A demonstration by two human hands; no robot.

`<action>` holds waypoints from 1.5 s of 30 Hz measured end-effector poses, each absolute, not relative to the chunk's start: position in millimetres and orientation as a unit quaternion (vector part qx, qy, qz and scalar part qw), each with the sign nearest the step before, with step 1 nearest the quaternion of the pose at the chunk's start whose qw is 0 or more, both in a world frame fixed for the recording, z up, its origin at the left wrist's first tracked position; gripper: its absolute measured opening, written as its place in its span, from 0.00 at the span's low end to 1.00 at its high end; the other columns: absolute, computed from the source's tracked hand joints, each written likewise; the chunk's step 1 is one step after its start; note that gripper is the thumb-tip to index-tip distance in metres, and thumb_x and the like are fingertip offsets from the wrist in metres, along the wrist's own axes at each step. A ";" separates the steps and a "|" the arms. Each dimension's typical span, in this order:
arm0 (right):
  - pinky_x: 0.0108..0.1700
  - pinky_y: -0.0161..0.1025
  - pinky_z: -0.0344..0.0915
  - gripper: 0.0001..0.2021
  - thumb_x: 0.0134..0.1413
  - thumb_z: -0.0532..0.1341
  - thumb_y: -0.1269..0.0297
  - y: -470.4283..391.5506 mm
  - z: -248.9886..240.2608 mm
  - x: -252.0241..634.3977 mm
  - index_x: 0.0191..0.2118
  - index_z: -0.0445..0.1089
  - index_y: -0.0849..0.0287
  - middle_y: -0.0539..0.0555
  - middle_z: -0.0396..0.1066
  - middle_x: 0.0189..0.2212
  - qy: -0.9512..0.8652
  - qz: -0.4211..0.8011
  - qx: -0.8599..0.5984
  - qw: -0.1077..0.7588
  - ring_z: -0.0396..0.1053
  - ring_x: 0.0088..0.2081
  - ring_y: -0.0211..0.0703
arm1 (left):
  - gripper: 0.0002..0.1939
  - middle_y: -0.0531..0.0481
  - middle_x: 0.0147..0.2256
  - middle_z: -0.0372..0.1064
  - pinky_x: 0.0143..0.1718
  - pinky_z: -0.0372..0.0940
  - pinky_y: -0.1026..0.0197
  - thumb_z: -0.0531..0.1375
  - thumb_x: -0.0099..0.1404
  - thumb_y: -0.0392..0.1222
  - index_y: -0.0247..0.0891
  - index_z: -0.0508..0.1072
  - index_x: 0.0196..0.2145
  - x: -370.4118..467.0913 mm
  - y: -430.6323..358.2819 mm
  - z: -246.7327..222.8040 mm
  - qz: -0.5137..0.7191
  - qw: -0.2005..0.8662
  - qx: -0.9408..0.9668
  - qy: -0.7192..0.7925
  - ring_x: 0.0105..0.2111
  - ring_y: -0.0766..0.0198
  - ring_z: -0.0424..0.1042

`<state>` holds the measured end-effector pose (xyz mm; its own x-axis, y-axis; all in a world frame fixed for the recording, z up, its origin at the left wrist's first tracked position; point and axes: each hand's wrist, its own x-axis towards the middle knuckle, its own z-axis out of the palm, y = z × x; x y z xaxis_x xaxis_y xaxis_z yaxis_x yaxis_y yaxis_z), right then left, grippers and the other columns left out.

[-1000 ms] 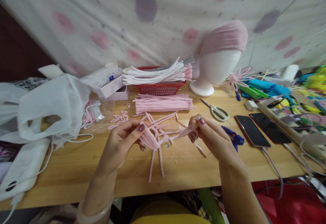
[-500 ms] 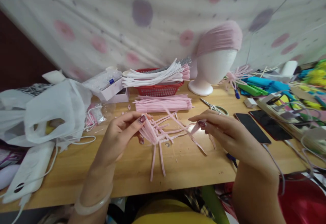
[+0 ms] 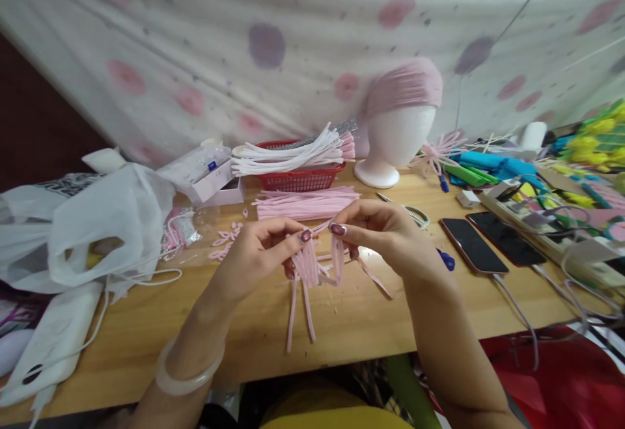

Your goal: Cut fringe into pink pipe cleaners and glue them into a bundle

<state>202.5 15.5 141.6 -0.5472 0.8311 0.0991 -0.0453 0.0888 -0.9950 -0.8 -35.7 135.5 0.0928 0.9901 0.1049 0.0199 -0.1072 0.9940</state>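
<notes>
My left hand (image 3: 276, 247) pinches a cluster of folded pink fuzzy stems (image 3: 306, 266), two straight ends hanging down over the table. Close to its right, my right hand (image 3: 368, 230) is closed, thumb against fingers, on a bent pink stem (image 3: 336, 260) that hangs in a narrow loop beside the cluster. Loose pink stems lie beneath and behind both hands. Beyond them is a flat bundle of pink stems (image 3: 305, 204). Small pink loops (image 3: 227, 240) lie left of my left hand.
Behind stand a red basket (image 3: 305, 180) of white stems and a foam head (image 3: 398, 133) with a pink cover. Scissors (image 3: 415, 214), two phones (image 3: 472, 245) and a power strip (image 3: 561, 237) are right; a white bag (image 3: 117, 221) and power bank (image 3: 61, 338) left.
My right hand has moved left beside my left hand, and a bent stem now hangs between them. The small loops at left have come into view as the camera view shifted.
</notes>
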 end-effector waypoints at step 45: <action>0.21 0.30 0.65 0.11 0.47 0.71 0.58 20.2 117.3 198.0 0.31 0.75 0.60 0.51 0.74 0.23 -0.633 0.535 -0.388 0.403 0.68 0.22 0.35 | 0.08 0.53 0.33 0.77 0.38 0.65 0.64 0.58 0.66 0.40 0.41 0.78 0.34 -14.4 -58.7 114.8 0.413 0.274 0.651 0.575 0.34 0.64 0.74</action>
